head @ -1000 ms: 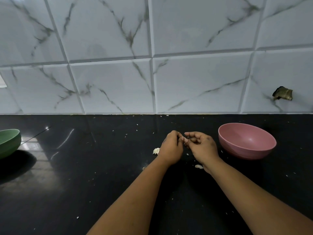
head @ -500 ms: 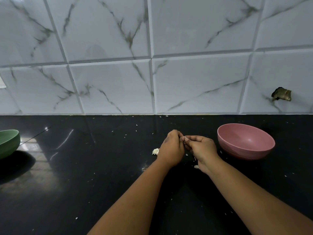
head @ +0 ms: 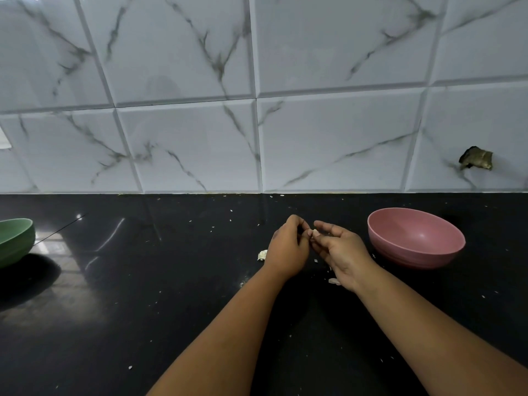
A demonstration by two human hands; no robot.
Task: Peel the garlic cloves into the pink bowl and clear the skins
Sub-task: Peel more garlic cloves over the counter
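A small pale garlic clove point(head: 315, 232) is pinched between the fingertips of both hands over the black counter point(head: 171, 295). My left hand point(head: 288, 247) curls its fingers toward the clove from the left. My right hand point(head: 341, 251) holds it from the right, palm turned up. The pink bowl point(head: 415, 238) stands just right of my right hand; the part of its inside that shows holds nothing. A scrap of garlic skin point(head: 262, 255) lies left of my left hand, and another skin piece point(head: 333, 281) lies under my right wrist.
A green bowl point(head: 15, 241) sits at the far left edge of the counter. Tiny skin flecks are scattered over the counter. A marbled tile wall point(head: 257, 110) rises right behind, with a broken hole point(head: 475, 161) above the pink bowl.
My hands have parted a little and my right hand has turned its palm upward, so the clove shows between the fingertips. The bowls have not moved.
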